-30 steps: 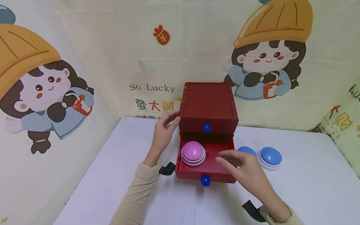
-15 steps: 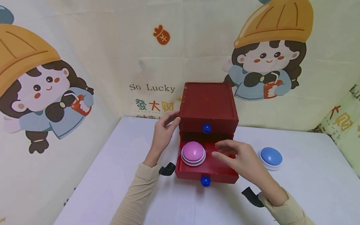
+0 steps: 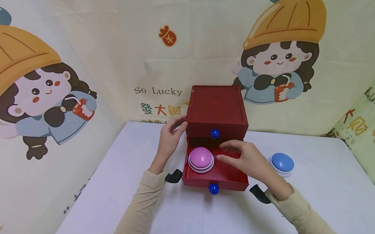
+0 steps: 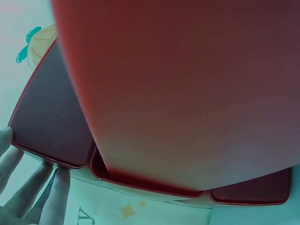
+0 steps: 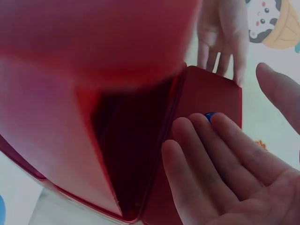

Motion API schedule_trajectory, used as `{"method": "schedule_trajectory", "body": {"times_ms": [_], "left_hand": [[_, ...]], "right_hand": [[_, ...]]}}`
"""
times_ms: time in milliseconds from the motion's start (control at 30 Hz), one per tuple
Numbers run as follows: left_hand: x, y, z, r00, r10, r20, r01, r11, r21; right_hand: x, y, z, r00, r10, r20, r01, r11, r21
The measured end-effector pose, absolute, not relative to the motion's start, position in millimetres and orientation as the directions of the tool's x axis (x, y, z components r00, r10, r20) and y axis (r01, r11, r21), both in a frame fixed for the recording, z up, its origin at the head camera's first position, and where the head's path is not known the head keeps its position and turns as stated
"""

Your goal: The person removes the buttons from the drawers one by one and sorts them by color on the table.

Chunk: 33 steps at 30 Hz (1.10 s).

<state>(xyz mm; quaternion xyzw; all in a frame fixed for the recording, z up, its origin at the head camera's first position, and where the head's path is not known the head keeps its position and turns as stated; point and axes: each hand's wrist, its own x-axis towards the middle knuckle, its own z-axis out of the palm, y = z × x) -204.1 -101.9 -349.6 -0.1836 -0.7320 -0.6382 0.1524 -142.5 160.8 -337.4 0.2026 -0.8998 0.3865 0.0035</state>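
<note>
A dark red box with two tiers stands at the table's back edge. Its lower drawer is pulled out, and a pink dome button on a white base sits at the drawer's left. My left hand rests its fingertips against the box's left side; the left wrist view shows its fingers fairly straight along the edge. Over the drawer's right half hovers my right hand, thumb and fingers spread apart with nothing between them. The right wrist view shows its bare palm side and fingers.
To the right on the white table lies a blue dome button on a white base. Round blue knobs mark the upper front and the drawer front. A printed cloth hangs behind.
My right hand has moved left and slightly farther back over the drawer. A second blue button, partly seen one second ago, is now out of sight. My left hand has stayed put.
</note>
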Motion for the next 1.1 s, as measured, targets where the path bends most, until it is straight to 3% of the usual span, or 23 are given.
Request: {"method": "schedule_trajectory", "body": {"times_ms": [467, 1100], "left_hand": [[-203.7, -101.9, -350.0, -0.893, 0.082, 0.442, 0.449, 0.118, 0.886], [-204.7, -101.9, -350.0, -0.890, 0.070, 0.451, 0.456, 0.093, 0.885]], "right_hand": [[-157.8, 157.0, -342.1, -0.878, -0.467, 0.101, -0.396, 0.592, -0.702], [-167.0, 150.1, -334.5, -0.838, -0.545, 0.019, -0.438, 0.651, -0.620]]}}
